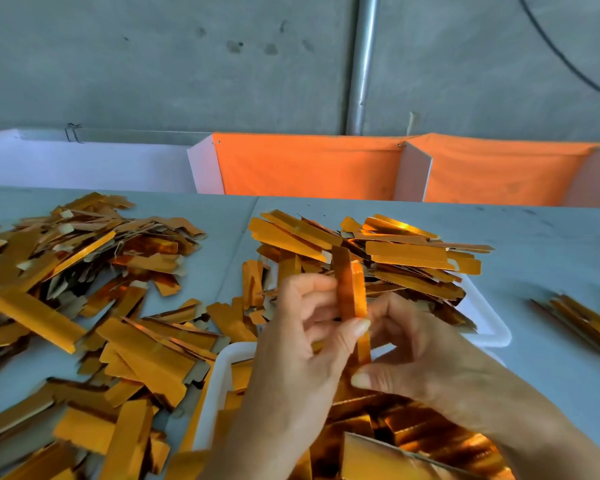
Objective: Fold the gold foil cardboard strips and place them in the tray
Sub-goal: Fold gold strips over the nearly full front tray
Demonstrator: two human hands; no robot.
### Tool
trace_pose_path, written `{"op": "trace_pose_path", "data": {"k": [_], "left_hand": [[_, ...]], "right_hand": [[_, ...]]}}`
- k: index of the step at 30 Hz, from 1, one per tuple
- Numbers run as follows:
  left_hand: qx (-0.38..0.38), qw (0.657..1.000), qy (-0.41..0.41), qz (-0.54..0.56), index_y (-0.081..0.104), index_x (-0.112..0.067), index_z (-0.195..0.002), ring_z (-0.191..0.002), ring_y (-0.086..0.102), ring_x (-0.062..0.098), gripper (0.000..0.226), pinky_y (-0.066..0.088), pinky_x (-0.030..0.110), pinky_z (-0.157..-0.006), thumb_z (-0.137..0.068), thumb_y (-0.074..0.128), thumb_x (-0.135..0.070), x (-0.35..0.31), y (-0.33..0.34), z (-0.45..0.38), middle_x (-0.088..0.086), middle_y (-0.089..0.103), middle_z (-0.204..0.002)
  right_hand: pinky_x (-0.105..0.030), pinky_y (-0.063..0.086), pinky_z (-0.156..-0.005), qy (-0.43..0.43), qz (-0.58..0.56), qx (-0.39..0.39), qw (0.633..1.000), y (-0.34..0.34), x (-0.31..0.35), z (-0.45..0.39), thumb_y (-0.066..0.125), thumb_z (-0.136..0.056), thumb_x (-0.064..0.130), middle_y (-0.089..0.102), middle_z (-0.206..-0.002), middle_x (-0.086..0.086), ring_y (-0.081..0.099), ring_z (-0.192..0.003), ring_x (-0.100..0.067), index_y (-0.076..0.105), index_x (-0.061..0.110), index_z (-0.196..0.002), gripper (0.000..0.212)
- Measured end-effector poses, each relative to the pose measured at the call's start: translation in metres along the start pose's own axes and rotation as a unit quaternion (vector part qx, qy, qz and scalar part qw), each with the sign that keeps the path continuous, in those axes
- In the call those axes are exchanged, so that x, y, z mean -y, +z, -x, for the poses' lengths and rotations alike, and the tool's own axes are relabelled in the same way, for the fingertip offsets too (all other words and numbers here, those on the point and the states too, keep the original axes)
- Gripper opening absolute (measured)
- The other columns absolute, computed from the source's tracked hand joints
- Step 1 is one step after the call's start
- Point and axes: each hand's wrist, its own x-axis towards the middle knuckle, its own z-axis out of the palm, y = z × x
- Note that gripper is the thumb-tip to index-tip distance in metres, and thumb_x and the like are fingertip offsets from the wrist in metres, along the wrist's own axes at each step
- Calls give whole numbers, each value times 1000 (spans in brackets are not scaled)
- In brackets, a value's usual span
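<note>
Both hands hold one gold foil strip upright above the near white tray. My left hand pinches the strip from the left, thumb against its lower part. My right hand grips its bottom end from the right, thumb below. The near tray holds several folded gold strips. A second white tray behind the hands is heaped with flat gold strips.
A large loose pile of gold strips covers the grey table on the left. A smaller bundle of strips lies at the right edge. Orange and white partition boards stand along the table's far side.
</note>
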Motion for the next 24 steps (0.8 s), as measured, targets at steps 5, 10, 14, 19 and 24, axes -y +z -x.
{"op": "trace_pose_path", "data": {"k": [5, 10, 14, 19, 24], "left_hand": [[4, 998, 16, -60, 43, -43, -115, -111, 56, -3, 34, 46, 26, -93, -87, 58, -32, 2, -4, 0, -24, 62, -114], [74, 982, 73, -158, 40, -49, -130, -114, 49, -7, 37, 41, 8, -87, -99, 41, -28, -1, -3, 2, -29, 53, -117], [86, 983, 73, -142, 51, -36, -119, -106, 55, 1, 32, 47, 15, -82, -97, 31, -26, -1, -1, 1, -20, 50, -108], [69, 977, 62, -190, 44, -40, -129, -96, 55, -12, 38, 43, 5, -74, -95, 28, -44, 3, -1, 2, -22, 55, -103], [68, 950, 88, -293, 23, -57, -126, -110, 32, -16, 60, 34, -2, -82, -69, 33, -76, 4, -1, 3, -36, 33, -116]], "right_hand": [[-33, 55, -77, -62, -43, -85, 993, -4, 0, 3, 73, -64, 56, 69, -107, 8, 66, -98, -11, 60, 44, -99, 40], [-23, 50, -64, -136, -145, -159, 967, -10, 2, 7, 65, -79, 58, 68, -110, 0, 65, -88, -20, 64, 33, -114, 43], [-18, 48, -55, -146, -112, -157, 970, -6, 7, 6, 65, -84, 33, 69, -84, 0, 63, -74, -11, 73, 24, -89, 13], [-21, 52, -55, -103, -123, -143, 977, -6, 7, 6, 63, -77, 32, 68, -71, -2, 63, -61, -11, 72, 20, -73, 15], [-24, 56, -53, -53, -208, -133, 968, -9, 3, 5, 65, -74, 24, 70, -71, -13, 69, -61, -22, 72, 22, -85, 13]]}}
